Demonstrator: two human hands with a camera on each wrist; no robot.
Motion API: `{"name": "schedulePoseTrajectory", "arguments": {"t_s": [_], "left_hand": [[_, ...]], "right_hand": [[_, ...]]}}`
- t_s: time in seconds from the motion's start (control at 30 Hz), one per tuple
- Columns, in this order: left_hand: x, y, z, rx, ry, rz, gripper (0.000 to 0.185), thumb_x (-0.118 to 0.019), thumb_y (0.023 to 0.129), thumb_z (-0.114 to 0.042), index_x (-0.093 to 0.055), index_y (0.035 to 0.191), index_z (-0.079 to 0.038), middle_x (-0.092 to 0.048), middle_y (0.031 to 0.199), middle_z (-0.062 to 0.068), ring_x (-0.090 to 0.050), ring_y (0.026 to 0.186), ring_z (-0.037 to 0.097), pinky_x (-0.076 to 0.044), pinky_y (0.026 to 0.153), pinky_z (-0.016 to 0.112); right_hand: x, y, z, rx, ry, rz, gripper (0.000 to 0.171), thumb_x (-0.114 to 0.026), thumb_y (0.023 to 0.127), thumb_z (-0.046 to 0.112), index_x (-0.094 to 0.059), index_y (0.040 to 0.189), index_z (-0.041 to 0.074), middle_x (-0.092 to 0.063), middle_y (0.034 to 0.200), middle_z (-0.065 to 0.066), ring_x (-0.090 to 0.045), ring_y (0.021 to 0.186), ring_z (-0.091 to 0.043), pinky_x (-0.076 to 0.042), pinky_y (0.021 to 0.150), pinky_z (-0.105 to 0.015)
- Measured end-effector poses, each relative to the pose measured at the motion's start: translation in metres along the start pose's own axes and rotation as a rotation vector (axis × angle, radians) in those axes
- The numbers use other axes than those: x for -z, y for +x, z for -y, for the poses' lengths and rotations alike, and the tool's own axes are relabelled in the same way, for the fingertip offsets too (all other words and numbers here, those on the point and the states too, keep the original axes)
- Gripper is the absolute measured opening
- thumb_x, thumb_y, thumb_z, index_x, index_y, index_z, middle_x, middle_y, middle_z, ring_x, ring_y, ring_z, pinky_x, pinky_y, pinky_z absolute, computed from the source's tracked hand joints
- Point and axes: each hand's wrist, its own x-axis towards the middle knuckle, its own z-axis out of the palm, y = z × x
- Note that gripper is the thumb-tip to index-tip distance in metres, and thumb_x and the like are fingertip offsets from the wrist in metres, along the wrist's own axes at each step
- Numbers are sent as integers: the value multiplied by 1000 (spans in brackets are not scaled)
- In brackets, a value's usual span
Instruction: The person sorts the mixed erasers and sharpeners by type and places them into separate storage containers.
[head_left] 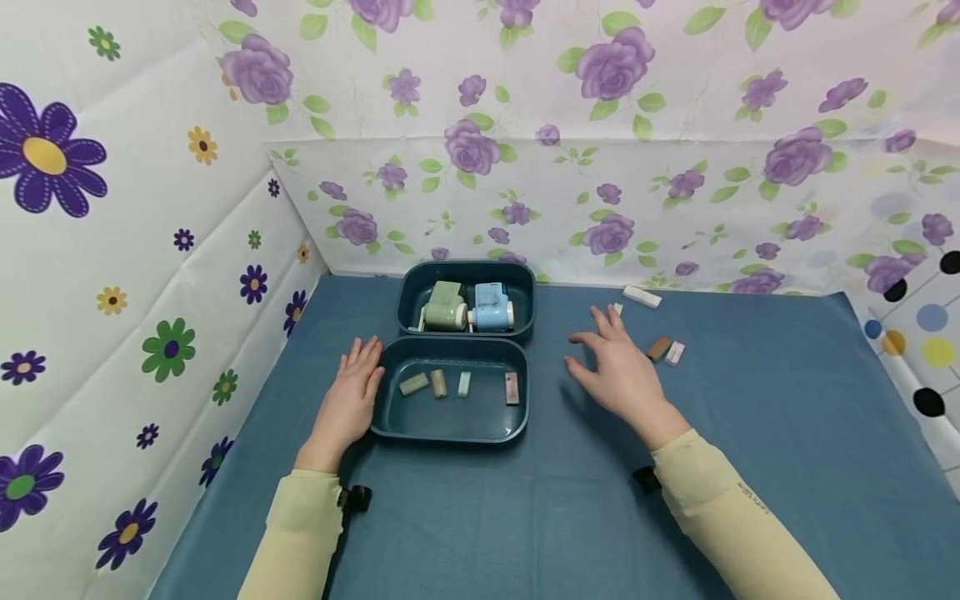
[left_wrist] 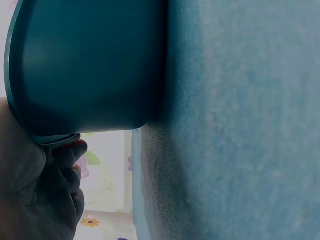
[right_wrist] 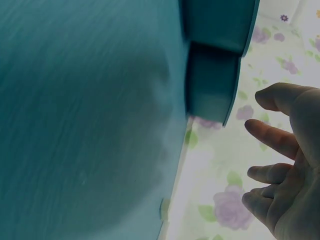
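Note:
Two dark teal trays stand end to end mid-table. The near tray (head_left: 450, 432) holds several small erasers (head_left: 413, 383). The far tray (head_left: 405, 293) holds a green (head_left: 446, 304) and a blue (head_left: 492, 307) sharpener-like gadget. My left hand (head_left: 351, 395) lies flat against the near tray's left rim, fingers straight; the left wrist view shows the fingers (left_wrist: 60, 165) under the tray (left_wrist: 90, 65) rim. My right hand (head_left: 617, 363) hovers open over the cloth right of the trays, fingers spread (right_wrist: 280, 165), holding nothing. Loose erasers lie just beyond it: a brown one (head_left: 659, 347), a pink one (head_left: 675, 353), a white one (head_left: 642, 296).
A blue cloth (head_left: 750, 467) covers the table. Floral sheets wall it in at the back (head_left: 600, 208) and left (head_left: 112, 292), a dotted sheet at the right (head_left: 926, 333). Bare cloth stretches in front of the trays and to the right.

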Motion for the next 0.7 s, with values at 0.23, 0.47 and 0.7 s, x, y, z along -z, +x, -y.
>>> {"name": "schedulePoseTrajectory", "arguments": {"t_s": [0.23, 0.47, 0.7], "left_hand": [[0, 0, 0, 8, -3, 6, 54, -43, 118, -19, -31, 166, 3, -25, 175, 17, -7, 164, 34, -4, 133, 52], [-1, 0, 1, 6, -4, 3, 54, -42, 118, -19, -31, 167, 2, -25, 175, 17, -8, 164, 34, -5, 133, 52], [-1, 0, 0, 4, -3, 0, 54, -43, 118, -19, -31, 167, 2, -25, 175, 17, -8, 164, 34, -5, 133, 52]], "right_hand": [[6, -7, -21, -40, -10, 14, 38, -75, 103, 30, -75, 134, 8, -31, 171, -25, -15, 162, -45, -60, 80, -61], [17, -14, -40, -90, -15, 27, 39, -72, 104, 29, -73, 136, 6, -30, 170, -29, -12, 162, -47, -52, 92, -74], [29, -21, -55, -121, -37, 12, 39, -72, 104, 28, -73, 135, 4, -30, 168, -32, -12, 161, -50, -51, 94, -74]]}}
